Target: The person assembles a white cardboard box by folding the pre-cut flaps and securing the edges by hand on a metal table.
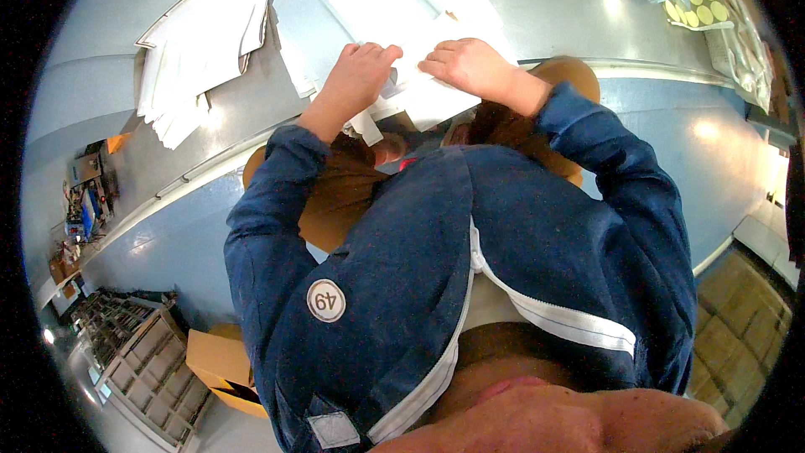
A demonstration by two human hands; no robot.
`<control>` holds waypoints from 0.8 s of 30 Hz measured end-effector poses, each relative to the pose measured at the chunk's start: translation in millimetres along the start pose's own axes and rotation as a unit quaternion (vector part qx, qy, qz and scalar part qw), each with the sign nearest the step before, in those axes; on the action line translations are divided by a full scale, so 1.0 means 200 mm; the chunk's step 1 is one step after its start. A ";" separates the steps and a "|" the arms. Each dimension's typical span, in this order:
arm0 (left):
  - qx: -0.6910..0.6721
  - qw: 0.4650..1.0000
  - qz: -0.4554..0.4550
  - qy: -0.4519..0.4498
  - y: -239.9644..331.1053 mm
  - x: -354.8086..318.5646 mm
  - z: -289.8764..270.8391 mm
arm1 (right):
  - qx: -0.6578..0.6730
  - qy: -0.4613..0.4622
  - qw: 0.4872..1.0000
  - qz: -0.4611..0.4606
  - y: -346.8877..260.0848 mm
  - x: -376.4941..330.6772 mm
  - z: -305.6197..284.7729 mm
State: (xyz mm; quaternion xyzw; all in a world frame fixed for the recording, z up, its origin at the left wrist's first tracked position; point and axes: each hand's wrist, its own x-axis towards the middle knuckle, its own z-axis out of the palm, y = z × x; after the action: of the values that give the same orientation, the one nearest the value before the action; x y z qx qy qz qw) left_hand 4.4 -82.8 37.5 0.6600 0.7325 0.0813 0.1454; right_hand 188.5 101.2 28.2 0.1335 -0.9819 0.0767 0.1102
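White sheets (pixel 402 25) sit on the metal table (pixel 553 17), with, left to right, another white pile (pixel 201 42), a round badge (pixel 325 300) with dark digits, left hand (pixel 359 75) half-curled and right hand (pixel 470 65) loosely bent over the sheets, can't tell if either's gripping, then yellow discs (pixel 700 0).

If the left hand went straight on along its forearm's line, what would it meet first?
Probably the white sheet material spread on the metal table, just beyond the left hand. Depth is unclear here, so it might skim over instead.
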 end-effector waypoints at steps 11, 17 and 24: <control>-0.206 0.966 0.020 0.157 0.04 -0.07 0.02 | 0.031 -0.020 0.999 0.025 0.05 0.12 -0.18; -0.271 0.939 0.059 0.201 0.01 -0.06 -0.07 | 0.079 -0.123 0.988 0.055 0.10 0.19 -0.37; -0.349 0.918 0.014 0.187 0.01 0.08 -0.20 | 0.000 0.086 0.992 0.093 -0.13 0.15 -0.50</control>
State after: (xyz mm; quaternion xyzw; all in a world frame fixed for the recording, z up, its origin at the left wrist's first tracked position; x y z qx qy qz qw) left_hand -7.2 -64.6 73.5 0.5504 0.6618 0.4562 0.2258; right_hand 187.7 86.6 135.1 0.0347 -0.9770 0.0979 0.1864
